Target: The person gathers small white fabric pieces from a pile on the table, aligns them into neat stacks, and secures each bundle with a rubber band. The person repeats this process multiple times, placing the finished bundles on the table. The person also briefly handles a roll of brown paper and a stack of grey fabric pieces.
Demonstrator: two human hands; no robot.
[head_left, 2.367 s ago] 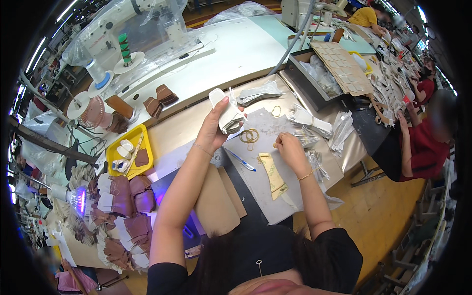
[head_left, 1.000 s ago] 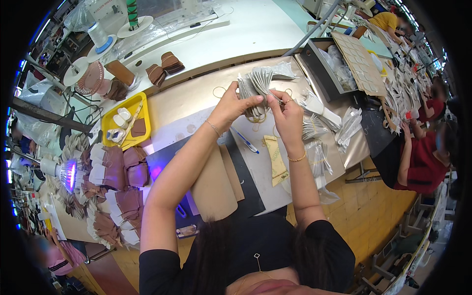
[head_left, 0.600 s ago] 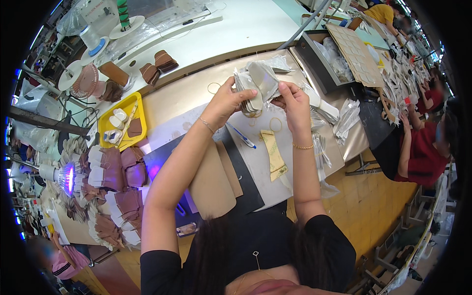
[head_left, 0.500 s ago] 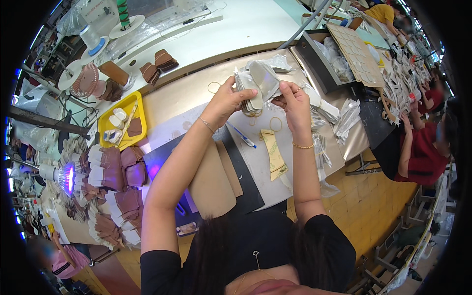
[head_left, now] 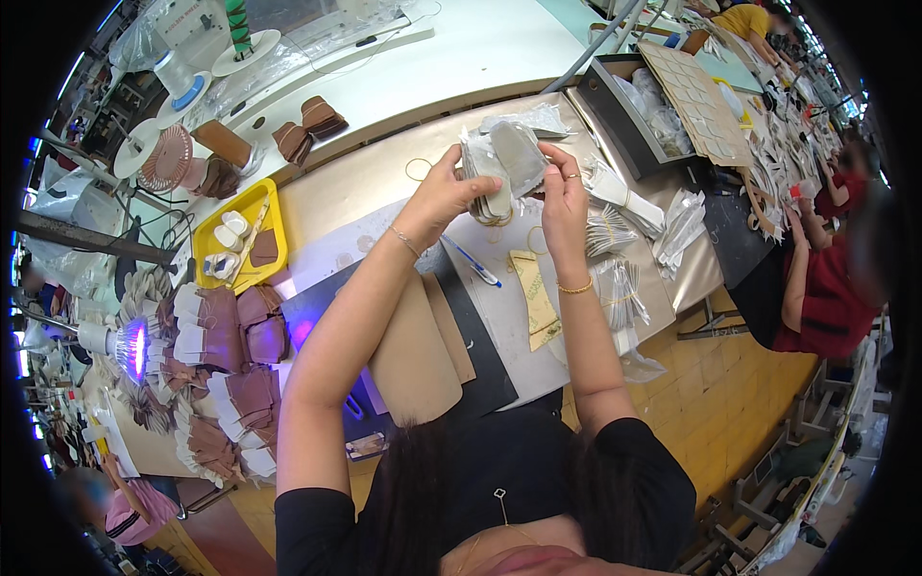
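My left hand [head_left: 444, 195] is closed round a stack of thin, pale grey cut pieces [head_left: 483, 165], its thumb lying across the near face. A darker grey, rounded piece [head_left: 520, 156] leans out from the right of the stack. At that piece's right edge, my right hand [head_left: 565, 200] pinches with thumb and bent fingers. Both hands are raised over the worktable [head_left: 336, 182]. Below them lie a blue-and-white pen [head_left: 472, 262] and a yellowish patterned strip [head_left: 531, 300]. Rubber bands [head_left: 418, 170] rest on the table.
A yellow tray [head_left: 281, 252] with small white cups stands left, beside piled brown pieces [head_left: 213, 331] and a glowing lamp [head_left: 130, 348]. Banded pale strips [head_left: 622, 202] lie right, below a black box [head_left: 629, 130]. A co-worker in red [head_left: 816, 298] sits at far right.
The darker grey piece has tilted to show more of its flat face. My right hand has shifted slightly and turned at its edge. My left hand keeps its hold on the stack.
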